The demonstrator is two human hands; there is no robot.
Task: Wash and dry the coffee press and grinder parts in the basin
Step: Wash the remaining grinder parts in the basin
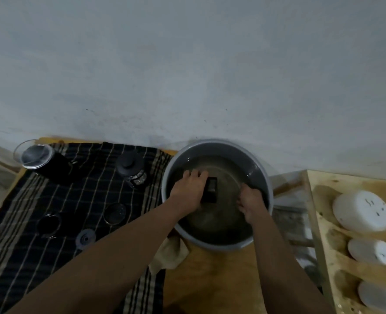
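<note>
In the grey round metal basin (263, 177) at centre right, the left hand (188, 189) is covering the left side of the dark rectangular block (212, 191) it is gripping. The right hand (252, 203) is dipping its curled fingers (241, 201) into murky water (221, 168), leaving it unclear whether they are holding anything. The left forearm (119, 245) is hiding part of the black striped cloth (51, 200) and of the crumpled beige rag (171, 252), while at the lower right the frame's edge is cutting off the lowest white round plastic tub (382, 298), and the small dark round pieces (49, 224) on the cloth are showing too blurred to identify.
</note>
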